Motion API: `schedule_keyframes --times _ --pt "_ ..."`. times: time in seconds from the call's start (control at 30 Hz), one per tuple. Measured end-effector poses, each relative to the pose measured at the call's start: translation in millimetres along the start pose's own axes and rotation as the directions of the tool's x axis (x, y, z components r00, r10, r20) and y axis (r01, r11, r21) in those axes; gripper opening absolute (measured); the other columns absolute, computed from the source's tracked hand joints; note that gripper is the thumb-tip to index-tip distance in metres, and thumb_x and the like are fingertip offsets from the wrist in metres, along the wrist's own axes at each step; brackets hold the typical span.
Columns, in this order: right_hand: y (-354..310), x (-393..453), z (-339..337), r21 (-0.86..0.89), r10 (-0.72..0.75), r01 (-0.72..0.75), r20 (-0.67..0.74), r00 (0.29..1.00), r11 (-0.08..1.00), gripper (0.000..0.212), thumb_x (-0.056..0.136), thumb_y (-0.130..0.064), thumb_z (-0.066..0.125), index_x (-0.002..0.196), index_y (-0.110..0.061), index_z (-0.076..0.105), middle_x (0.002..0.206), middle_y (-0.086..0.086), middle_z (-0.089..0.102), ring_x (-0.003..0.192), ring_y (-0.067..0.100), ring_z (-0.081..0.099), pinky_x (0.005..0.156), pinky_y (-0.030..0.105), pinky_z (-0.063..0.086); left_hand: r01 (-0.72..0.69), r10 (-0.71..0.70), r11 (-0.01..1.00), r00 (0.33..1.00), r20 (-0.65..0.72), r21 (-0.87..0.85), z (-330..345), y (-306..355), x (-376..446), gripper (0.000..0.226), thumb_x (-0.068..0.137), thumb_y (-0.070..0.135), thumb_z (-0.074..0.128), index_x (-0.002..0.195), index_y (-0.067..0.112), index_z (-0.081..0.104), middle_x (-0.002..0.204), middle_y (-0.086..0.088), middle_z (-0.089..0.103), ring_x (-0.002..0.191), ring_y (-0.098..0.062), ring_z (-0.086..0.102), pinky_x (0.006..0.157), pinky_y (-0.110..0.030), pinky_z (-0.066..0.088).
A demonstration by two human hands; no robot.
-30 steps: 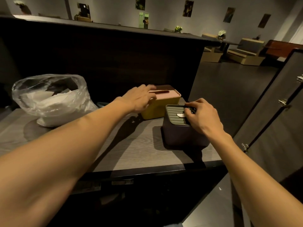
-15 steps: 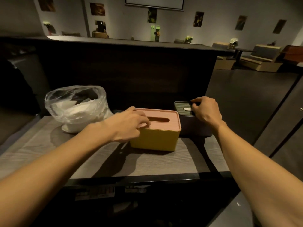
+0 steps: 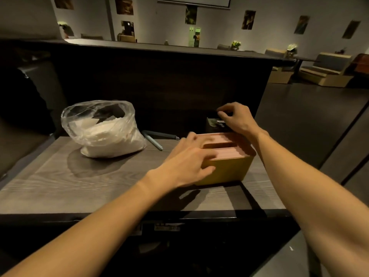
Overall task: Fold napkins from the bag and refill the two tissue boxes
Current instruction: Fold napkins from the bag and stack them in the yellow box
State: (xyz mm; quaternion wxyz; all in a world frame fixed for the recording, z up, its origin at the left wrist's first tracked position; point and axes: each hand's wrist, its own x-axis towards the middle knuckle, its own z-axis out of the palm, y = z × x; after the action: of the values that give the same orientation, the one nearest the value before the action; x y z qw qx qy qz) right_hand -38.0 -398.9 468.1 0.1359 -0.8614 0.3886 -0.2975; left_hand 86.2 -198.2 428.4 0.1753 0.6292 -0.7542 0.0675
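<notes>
I note both boxes have been shifted since 1 second ago: the left hand [image 3: 187,164], fingers straight, now rests on the yellow tissue box [image 3: 227,168] while the right hand [image 3: 237,120] grips the dark tissue box [image 3: 212,124] lid at the counter [image 3: 99,186] rear, with refilling not begun.

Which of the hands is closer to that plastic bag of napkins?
The left. The left hand rests on the yellow tissue box, just right of the bag. The right hand is farther right, on the dark box behind.

Both forearms bare, left hand [image 3: 187,162] and right hand [image 3: 237,118] apparently ringless (dim light).
</notes>
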Motion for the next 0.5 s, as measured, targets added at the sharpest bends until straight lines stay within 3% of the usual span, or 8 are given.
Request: schedule_keyframes --times 0.07,0.1,0.2,0.27,0.3,0.4,0.5 --pt "-19 -23 -5 -0.004 -0.111 0.111 -0.075 0.991 0.994 0.021 0.103 -0.031 0.063 0.115 -0.017 0.073 0.109 -0.002 0.068 0.098 0.011 0.063 0.085 0.028 0.052 0.119 -0.153 0.976 0.97 -0.189 -0.182 13 -5 2 0.084 0.079 0.06 0.079 0.147 0.026 0.045 0.163 -0.001 0.017 0.144 -0.024 0.016 0.119 -0.046 0.027" --pt "-27 -37 -5 -0.03 -0.146 0.145 -0.055 0.988 0.989 0.019 0.102 -0.036 0.064 0.109 -0.021 0.073 0.101 -0.005 0.068 0.09 0.009 0.063 0.078 0.027 0.051 0.206 -0.275 0.927 0.941 -0.194 -0.313 19 -10 3 0.104 0.071 0.064 0.084 0.152 0.021 0.036 0.164 -0.001 0.012 0.147 -0.023 0.014 0.121 -0.045 0.023" --pt "-40 -76 3 -0.135 -0.162 0.174 0.095 0.982 0.976 0.023 0.099 -0.046 0.064 0.104 -0.026 0.073 0.092 -0.008 0.069 0.083 0.007 0.064 0.072 0.027 0.052 0.425 -0.468 0.686 0.879 0.09 -0.59 33 -17 5 0.141 0.064 0.06 0.09 0.162 0.022 -0.004 0.169 0.0 0.009 0.154 -0.029 0.017 0.125 -0.052 0.022" --pt "-44 -90 8 -0.137 -0.146 0.155 0.072 0.987 0.978 0.024 0.097 -0.049 0.063 0.107 -0.028 0.072 0.094 -0.009 0.071 0.085 0.009 0.065 0.077 0.03 0.056 0.438 -0.456 0.559 0.872 0.179 -0.704 41 -19 5 0.139 0.07 0.046 0.092 0.162 0.023 -0.01 0.169 -0.003 0.019 0.152 -0.029 0.027 0.123 -0.048 0.029" --pt "-45 -93 10 -0.128 -0.135 0.14 0.05 0.99 0.982 0.025 0.097 -0.051 0.063 0.107 -0.03 0.071 0.093 -0.01 0.072 0.086 0.009 0.066 0.078 0.03 0.056 0.419 -0.451 0.538 0.876 0.171 -0.732 44 -19 5 0.133 0.072 0.04 0.092 0.163 0.022 -0.003 0.166 -0.003 0.027 0.149 -0.025 0.033 0.12 -0.044 0.032" --pt "-49 -95 15 -0.09 -0.081 0.088 0.074 0.994 0.992 0.024 0.097 -0.051 0.062 0.11 -0.032 0.069 0.09 -0.012 0.07 0.081 0.005 0.064 0.076 0.024 0.052 0.362 -0.435 0.542 0.893 0.115 -0.759 45 -20 6 0.112 0.071 0.034 0.093 0.158 0.023 0.023 0.148 0.005 0.045 0.133 -0.012 0.043 0.114 -0.037 0.04" --pt "-52 -94 16 0.012 -0.041 0.04 0.155 0.987 0.999 0.02 0.098 -0.047 0.065 0.11 -0.031 0.069 0.087 -0.014 0.067 0.079 0.0 0.062 0.069 0.019 0.051 0.34 -0.41 0.553 0.906 0.106 -0.76 43 -25 2 0.109 0.071 0.033 0.094 0.156 0.023 0.026 0.146 0.005 0.048 0.129 -0.009 0.044 0.108 -0.033 0.043"
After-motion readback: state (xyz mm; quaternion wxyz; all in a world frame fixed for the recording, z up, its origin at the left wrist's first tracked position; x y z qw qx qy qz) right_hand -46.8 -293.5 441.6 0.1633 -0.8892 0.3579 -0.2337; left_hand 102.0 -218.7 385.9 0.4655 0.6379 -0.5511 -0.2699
